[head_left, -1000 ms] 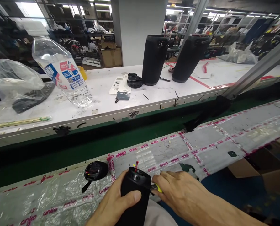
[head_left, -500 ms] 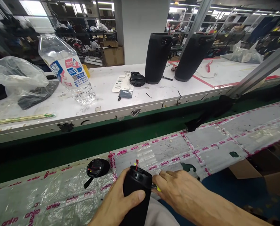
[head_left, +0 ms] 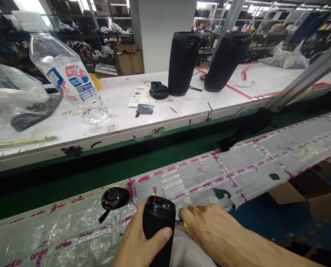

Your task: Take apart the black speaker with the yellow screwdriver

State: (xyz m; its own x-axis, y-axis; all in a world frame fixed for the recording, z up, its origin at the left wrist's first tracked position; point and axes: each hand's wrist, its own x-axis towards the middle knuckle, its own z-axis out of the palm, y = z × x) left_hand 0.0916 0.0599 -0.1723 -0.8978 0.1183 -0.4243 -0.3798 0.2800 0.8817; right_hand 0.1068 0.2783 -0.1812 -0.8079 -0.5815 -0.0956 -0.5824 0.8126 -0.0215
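Observation:
My left hand (head_left: 139, 243) grips a black cylindrical speaker body (head_left: 157, 222) at the bottom centre, its open top end showing red and yellow wires (head_left: 154, 191). My right hand (head_left: 209, 231) holds a small tool with a yellow handle (head_left: 184, 224), its tip against the speaker's right side. A black end cap (head_left: 114, 197) with wires inside lies on the taped bench surface (head_left: 70, 230) just left of the speaker.
A green conveyor belt (head_left: 98, 167) runs across the middle. On the white table (head_left: 182, 107) beyond stand two tall black speakers (head_left: 182, 63) (head_left: 223, 61), a water bottle (head_left: 68, 79), a plastic bag (head_left: 17, 92), leaflets (head_left: 140, 98) and a black cap (head_left: 159, 91). A cardboard box (head_left: 312, 193) sits lower right.
The view shifted slightly. Both hands stay on the speaker, which sits a little lower and to the left in view; the tool remains against its side.

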